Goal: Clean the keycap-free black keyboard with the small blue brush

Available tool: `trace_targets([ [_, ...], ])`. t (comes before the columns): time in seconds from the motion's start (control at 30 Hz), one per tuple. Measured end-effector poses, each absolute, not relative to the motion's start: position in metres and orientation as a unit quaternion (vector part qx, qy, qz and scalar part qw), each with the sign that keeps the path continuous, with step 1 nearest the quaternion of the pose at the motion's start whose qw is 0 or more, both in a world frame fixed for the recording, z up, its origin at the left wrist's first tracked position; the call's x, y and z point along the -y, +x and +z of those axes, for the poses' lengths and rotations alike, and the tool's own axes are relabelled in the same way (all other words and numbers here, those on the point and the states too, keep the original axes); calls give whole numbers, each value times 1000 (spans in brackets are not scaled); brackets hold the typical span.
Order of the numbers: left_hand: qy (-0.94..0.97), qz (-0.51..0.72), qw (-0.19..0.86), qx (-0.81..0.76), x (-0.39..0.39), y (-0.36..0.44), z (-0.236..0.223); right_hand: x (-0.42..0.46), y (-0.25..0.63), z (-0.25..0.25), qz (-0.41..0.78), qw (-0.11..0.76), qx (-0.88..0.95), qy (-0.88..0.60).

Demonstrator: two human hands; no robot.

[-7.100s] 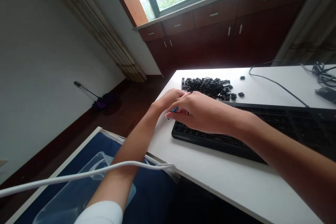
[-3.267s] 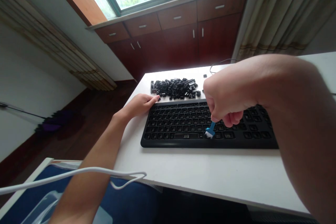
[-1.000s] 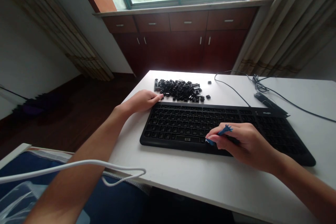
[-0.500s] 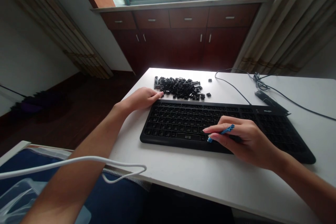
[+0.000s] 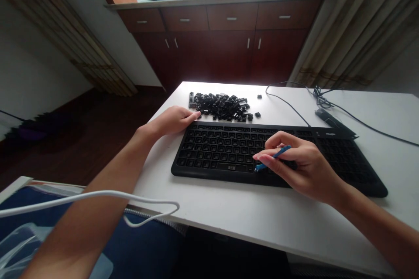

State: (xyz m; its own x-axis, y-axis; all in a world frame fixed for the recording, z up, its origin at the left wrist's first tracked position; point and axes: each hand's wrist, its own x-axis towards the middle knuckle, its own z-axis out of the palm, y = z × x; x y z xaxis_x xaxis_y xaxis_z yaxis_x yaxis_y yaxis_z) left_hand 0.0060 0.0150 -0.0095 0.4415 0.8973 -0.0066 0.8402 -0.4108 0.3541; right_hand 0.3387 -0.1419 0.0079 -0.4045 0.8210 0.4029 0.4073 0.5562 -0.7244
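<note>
A black keyboard (image 5: 229, 174) lies on the white table, its keycaps off across the rows I can see, leaving bare square sockets. My left hand (image 5: 175, 120) is at its back left corner, thumb stretched along the back edge; the other fingers are mostly hidden. Pinched between the thumb and fingers of my right hand (image 5: 297, 161) is a slim blue brush (image 5: 281, 151). Its pale lower tip points down at the sockets just right of the spacebar position. Part of the keyboard's middle is covered by this hand. A heap of loose black keycaps (image 5: 222, 107) sits behind the keyboard.
A black cable (image 5: 291, 107) runs from the keyboard's back to a tangled bundle. Near it lies a dark flat strip (image 5: 334, 123). A white cord (image 5: 131, 196) crosses in front of my left forearm. The white table's (image 5: 229, 213) front edge is close to me.
The blue brush has tilted and its lower tip has shifted slightly left as my right hand turned. My left hand stays at the keyboard's corner. The whole view has shifted slightly.
</note>
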Motion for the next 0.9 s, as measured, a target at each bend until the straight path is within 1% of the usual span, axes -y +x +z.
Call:
trace_targets([
  [0.33, 832, 87, 159, -524, -14, 6, -8, 142, 338, 7, 256, 378, 795, -398],
  [0.57, 834, 89, 157, -522, -15, 5, -10, 142, 341, 6, 274, 348, 799, -408],
  [0.77, 842, 94, 144, -511, -16, 4, -11, 140, 342, 6, 337, 320, 793, -394],
  [0.9, 839, 81, 145, -518, -15, 5, -10, 141, 341, 7, 342, 324, 785, -402],
])
